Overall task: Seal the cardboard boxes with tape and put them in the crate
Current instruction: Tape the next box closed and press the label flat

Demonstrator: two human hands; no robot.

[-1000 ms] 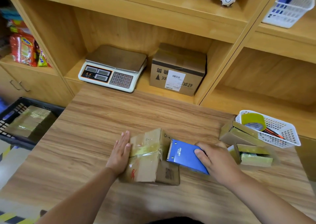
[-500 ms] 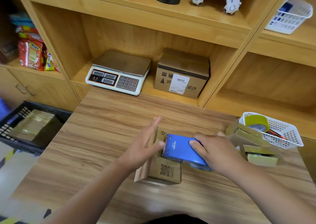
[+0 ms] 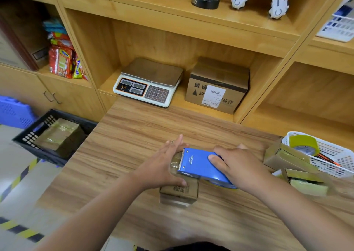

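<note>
A small cardboard box (image 3: pixel 179 192) stands on the wooden table (image 3: pixel 118 155), mostly hidden under my hands. My left hand (image 3: pixel 162 164) lies over its top with straight fingers, pressing the tape down. My right hand (image 3: pixel 237 166) grips a blue tape dispenser (image 3: pixel 199 164) whose toothed edge sits on the box top beside my left fingers. Off the table's left edge, a black crate (image 3: pixel 28 137) holds one taped box (image 3: pixel 59 136). Two more small boxes, an upper box (image 3: pixel 283 157) and a lower box (image 3: pixel 306 182), lie at the right.
A white basket (image 3: pixel 337 159) with a yellow tape roll (image 3: pixel 303 143) stands at the table's right edge. Behind the table, a shelf holds a scale (image 3: pixel 149 82) and a labelled carton (image 3: pixel 216 86). Snack packets (image 3: pixel 61 59) sit on the left shelf. A blue bin (image 3: pixel 13 111) stands beyond the crate.
The box was turned from lying flat to standing on end. My left hand moved from its left side onto its top, and the dispenser came up over the box.
</note>
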